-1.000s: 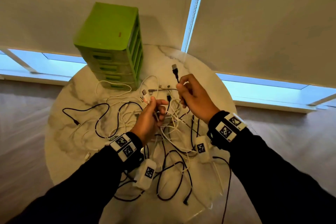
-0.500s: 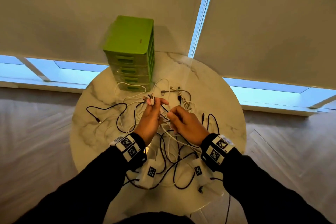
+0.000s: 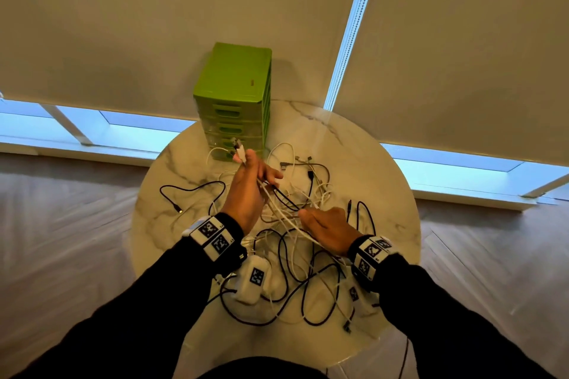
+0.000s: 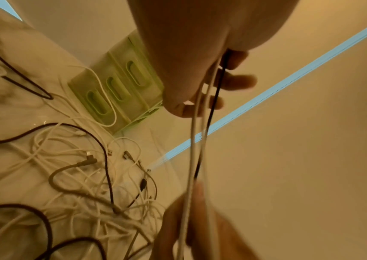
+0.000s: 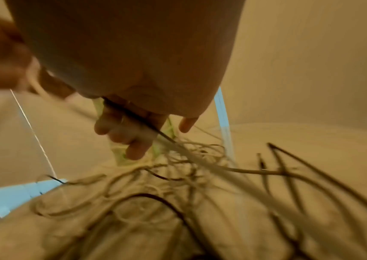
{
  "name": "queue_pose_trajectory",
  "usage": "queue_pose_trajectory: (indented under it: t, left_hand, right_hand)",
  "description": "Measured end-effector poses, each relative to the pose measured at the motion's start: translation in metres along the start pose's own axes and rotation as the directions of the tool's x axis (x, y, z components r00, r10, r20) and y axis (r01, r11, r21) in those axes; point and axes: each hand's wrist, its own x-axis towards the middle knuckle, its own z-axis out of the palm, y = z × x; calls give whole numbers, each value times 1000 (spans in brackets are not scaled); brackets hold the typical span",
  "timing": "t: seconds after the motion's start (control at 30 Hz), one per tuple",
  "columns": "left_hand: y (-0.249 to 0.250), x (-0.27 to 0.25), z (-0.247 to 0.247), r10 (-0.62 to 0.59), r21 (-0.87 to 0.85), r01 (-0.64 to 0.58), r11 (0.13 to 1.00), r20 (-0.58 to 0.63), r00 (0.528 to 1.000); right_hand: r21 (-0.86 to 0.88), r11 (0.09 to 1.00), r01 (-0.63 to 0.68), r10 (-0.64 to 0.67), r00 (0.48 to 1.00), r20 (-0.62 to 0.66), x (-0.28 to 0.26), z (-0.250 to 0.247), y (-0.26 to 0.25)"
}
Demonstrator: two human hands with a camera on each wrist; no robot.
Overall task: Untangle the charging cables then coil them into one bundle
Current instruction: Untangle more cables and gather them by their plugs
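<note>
Left hand: the left hand (image 3: 246,191) is up over the middle of the round marble bench (image 3: 385,181), fingers curled round a few gathered strands, white ones plus a black one, with the plug ends (image 3: 238,148) poking out above the knuckles.
Right hand: the right hand (image 3: 328,229) sits lower and nearer the person, closed round the same white strands (image 3: 281,214) where they run down from the left hand; the right wrist view is blurred, so which fingers do the pinching I cannot tell.
Cables: the charging cables (image 3: 295,271) are a loose black-and-white tangle spread over the bench, between and beneath both wrists, and one black cable (image 3: 191,191) trails off alone to the left.
Behind: a green drawer unit (image 3: 235,98) stands at the far edge of the bench, and a white loop lies against its front.
Step in hand, as I read it: drawing the held strands free of the heap, so the untangling is early and no coil exists yet.
How to do it well: keep the plug ends anchored high in the left hand, let the right hand slide along the strands rather than yank, and stop at any snag to lift the crossing cable off by hand.
Watch for: a hard pull, I judge, would tighten the knots and drag the heap toward the bench edge.
</note>
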Motion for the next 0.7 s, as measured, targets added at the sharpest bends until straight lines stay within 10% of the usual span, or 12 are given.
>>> queue_pose_trajectory:
  t: [0.13,0.33,0.5,0.7]
  left_hand:
    - [29,2,-8,26,-171,-33,985,-39,999]
    - [37,7,-22,17,19,-16,1000,-64,998]
    - [0,-1,-13,-115,328,115,938,-19,993]
    - [-9,4,2,-138,179,142,974,-34,990]
  right_hand:
    - [-155,984,-87,103,990,94,0,-7,40]
    - [-346,911,-223,250,968,34,32,-37,42]
    - [-24,999,-43,36,967,-253,58,-57,-23]
    - [105,969,223,-214,972,-95,39,-43,-81]
